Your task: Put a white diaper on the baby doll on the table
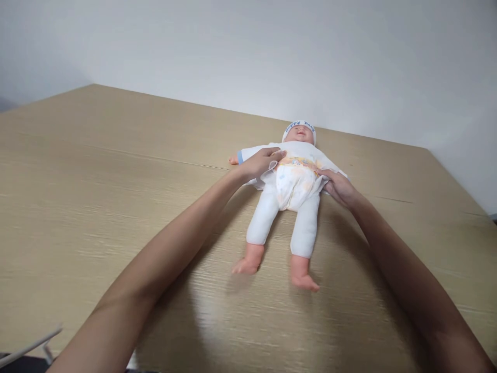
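Note:
A baby doll lies on its back on the table, head away from me and feet toward me. It wears a white shirt, a white cap with blue lettering and white leggings. Around its hips sits a white diaper with an orange patterned waistband. My left hand is closed at the diaper's left side, fingertips on the waistband. On the opposite side, my right hand pinches the diaper's edge near the hip. The fingers partly hide both side edges.
The wooden table spreads out all around the doll, with a plain wall behind its far edge. A thin white rod-like object pokes in at the lower left, beside my left forearm.

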A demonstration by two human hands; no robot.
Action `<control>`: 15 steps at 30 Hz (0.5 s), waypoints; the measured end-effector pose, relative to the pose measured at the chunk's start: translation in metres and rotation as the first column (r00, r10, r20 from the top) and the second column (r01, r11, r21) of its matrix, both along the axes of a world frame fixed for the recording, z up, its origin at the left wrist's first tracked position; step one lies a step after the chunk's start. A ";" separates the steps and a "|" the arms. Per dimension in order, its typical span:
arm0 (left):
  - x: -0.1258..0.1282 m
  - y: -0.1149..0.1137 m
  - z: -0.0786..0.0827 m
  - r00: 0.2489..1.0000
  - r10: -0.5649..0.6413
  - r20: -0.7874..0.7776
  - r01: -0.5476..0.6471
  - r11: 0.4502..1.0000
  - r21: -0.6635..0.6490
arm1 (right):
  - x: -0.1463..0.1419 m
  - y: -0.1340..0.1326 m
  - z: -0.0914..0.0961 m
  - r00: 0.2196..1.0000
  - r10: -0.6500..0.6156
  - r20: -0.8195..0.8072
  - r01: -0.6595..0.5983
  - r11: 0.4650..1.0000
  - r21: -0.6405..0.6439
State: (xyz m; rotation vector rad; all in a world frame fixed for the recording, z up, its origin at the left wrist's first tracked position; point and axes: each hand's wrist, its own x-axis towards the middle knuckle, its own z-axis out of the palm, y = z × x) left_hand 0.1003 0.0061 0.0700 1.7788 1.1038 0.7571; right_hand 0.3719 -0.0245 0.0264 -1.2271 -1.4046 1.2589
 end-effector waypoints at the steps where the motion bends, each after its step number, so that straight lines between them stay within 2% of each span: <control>1: -0.002 -0.005 0.002 1.000 -0.009 -0.001 0.009 1.000 -0.005 | 0.000 -0.004 -0.002 1.000 0.024 -0.007 -0.024 1.000 -0.002; 6: -0.014 -0.024 0.011 0.996 -0.085 -0.032 0.083 0.996 -0.045 | 0.008 -0.026 -0.009 0.994 0.104 0.013 -0.104 0.994 -0.017; 10: -0.020 -0.027 0.013 0.991 -0.112 -0.068 0.109 0.993 -0.045 | 0.031 -0.035 -0.001 0.967 0.158 0.200 -0.162 0.987 0.004; 12: -0.021 -0.027 0.014 0.991 -0.123 -0.059 0.120 0.991 -0.060 | 0.046 -0.034 0.006 0.934 0.092 0.345 -0.133 0.986 0.099; 15: -0.022 -0.028 0.016 0.989 -0.140 -0.038 0.136 0.987 -0.086 | 0.065 -0.032 0.017 0.859 -0.135 0.493 -0.012 0.959 0.284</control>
